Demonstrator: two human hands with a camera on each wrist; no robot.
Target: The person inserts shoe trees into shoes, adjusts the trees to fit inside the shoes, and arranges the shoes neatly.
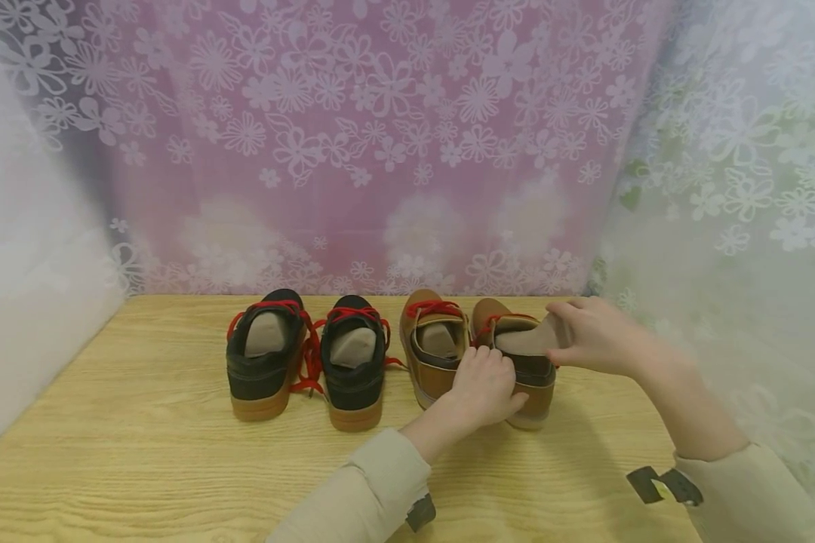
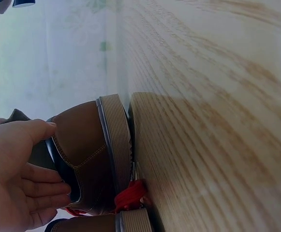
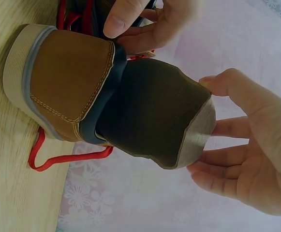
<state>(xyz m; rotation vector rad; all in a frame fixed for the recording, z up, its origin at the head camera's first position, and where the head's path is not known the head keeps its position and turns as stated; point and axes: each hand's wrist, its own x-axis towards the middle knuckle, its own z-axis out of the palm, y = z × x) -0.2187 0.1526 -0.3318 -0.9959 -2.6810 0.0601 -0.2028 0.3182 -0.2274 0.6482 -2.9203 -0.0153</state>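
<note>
My right hand pinches the wide end of a beige-grey moulded shoe insert between thumb and fingers. The insert sticks up out of the opening of the rightmost brown shoe, its lower end hidden inside. At the heel of that same shoe is my left hand, with its thumb on one side of the collar and its fingers along the other. Red laces run across the front of the shoe. Beside it on the left stands the other brown shoe, with an insert sitting inside.
Two black shoes with red laces, one farther left and one nearer, stand on the wooden table, each with a beige insert inside. A floral curtain hangs behind the table, with pale sheets at both sides.
</note>
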